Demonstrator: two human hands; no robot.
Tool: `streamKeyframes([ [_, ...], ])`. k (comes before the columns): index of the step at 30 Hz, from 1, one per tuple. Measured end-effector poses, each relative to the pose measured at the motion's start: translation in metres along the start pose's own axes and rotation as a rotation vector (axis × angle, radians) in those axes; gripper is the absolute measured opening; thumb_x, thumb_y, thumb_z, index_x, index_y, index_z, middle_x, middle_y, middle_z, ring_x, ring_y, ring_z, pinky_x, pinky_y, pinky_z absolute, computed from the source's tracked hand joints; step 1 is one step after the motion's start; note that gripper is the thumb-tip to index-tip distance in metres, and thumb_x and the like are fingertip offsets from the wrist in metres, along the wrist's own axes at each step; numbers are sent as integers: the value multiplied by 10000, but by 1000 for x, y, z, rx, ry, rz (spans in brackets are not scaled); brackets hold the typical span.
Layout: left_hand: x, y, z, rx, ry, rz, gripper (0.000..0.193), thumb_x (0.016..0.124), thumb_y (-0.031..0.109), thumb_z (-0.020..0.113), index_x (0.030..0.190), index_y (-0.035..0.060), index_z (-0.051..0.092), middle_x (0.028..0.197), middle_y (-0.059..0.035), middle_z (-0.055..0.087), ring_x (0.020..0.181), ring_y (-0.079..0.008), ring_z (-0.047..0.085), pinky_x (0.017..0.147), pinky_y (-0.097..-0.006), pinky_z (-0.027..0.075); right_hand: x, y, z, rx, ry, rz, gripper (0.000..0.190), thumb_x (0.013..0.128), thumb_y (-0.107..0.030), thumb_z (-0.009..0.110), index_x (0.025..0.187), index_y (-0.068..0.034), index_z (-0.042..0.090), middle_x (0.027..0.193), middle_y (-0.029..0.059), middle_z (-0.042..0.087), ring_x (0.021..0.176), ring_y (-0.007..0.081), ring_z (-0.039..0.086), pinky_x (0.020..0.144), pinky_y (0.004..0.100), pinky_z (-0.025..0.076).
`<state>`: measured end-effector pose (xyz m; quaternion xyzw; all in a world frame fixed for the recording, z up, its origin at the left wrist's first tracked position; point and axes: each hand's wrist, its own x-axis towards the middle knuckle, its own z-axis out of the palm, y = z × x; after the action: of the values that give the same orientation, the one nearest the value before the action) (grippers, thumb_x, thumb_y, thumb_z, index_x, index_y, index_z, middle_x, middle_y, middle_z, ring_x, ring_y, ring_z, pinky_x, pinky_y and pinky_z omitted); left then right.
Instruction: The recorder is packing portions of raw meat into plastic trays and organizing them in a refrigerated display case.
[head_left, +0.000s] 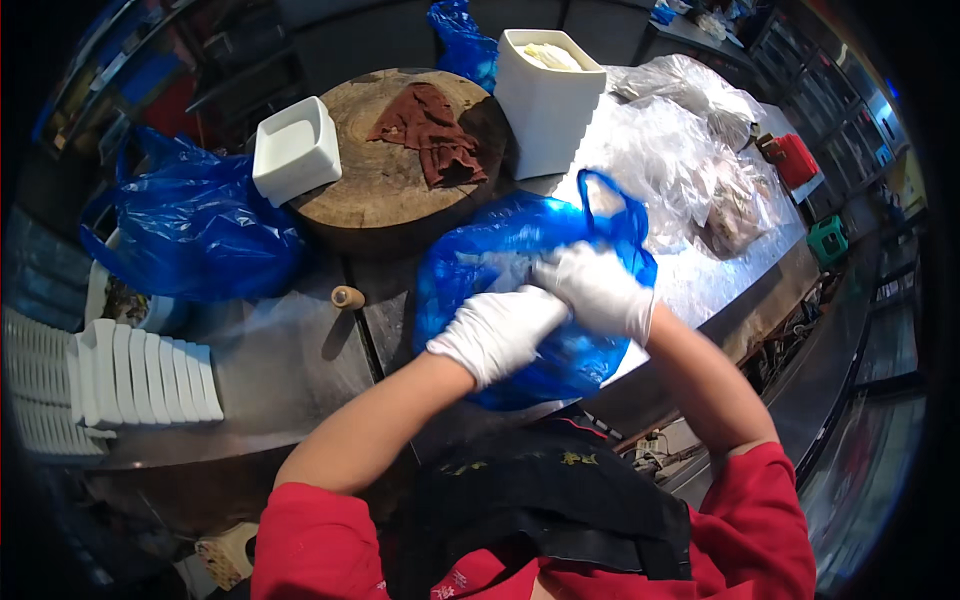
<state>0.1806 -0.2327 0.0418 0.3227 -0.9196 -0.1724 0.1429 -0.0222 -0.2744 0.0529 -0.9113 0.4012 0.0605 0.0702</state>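
In front of me a full blue plastic bag rests on the metal table, one loop handle standing up at its far right. Both hands wear white gloves and meet over the bag's middle. My left hand has its fingers curled in on the bag's gathered plastic. Against it, my right hand is also closed on the plastic, blurred by motion. Paler, clear-looking plastic shows just beyond the fingers. What exactly lies between the fingertips is hidden, and so are the bag's contents.
Beyond the bag is a round wooden chopping block with a brown cloth and white square dishes. A tall stack of white containers stands right of it. Clear bags lie right; another blue bag and stacked white dishes left.
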Motion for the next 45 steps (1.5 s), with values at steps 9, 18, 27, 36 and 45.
streamKeyframes([
  [9,-87,50,32,-117,-437,-316,817,870,266,723,1538,69,296,1251,-231,556,840,-390,687,735,-474,578,-2,92,-2,-235,18,179,135,725,-90,655,816,-38,739,782,178,708,733,365,708,647,422,566],
  [18,-61,47,-6,-97,-125,-308,655,862,331,718,1417,49,513,1384,-203,532,1201,-408,561,1025,-455,472,-8,71,45,423,101,296,439,766,-51,585,1148,-170,764,1031,154,745,934,324,716,866,386,551],
  [27,-56,1,-49,-164,153,-542,494,929,246,694,1358,21,596,1330,-210,618,1126,-292,657,987,-379,516,-16,110,61,1194,-196,589,241,906,-303,661,895,-80,754,685,4,627,616,137,582,564,288,424],
  [36,-332,-8,-122,14,1977,-1059,314,963,218,669,1106,-61,644,1024,-117,669,857,-160,637,728,-302,540,-41,53,58,1513,314,133,465,923,-352,638,1242,-14,618,1094,153,689,970,291,709,722,390,589],
  [45,-377,-48,-168,-1023,2000,-1317,1389,680,806,729,1607,25,51,1604,-196,239,1363,-353,467,1126,-482,355,-44,-27,25,2067,151,-20,873,720,-324,795,1443,29,456,1364,144,564,1272,298,575,1083,402,471],
])
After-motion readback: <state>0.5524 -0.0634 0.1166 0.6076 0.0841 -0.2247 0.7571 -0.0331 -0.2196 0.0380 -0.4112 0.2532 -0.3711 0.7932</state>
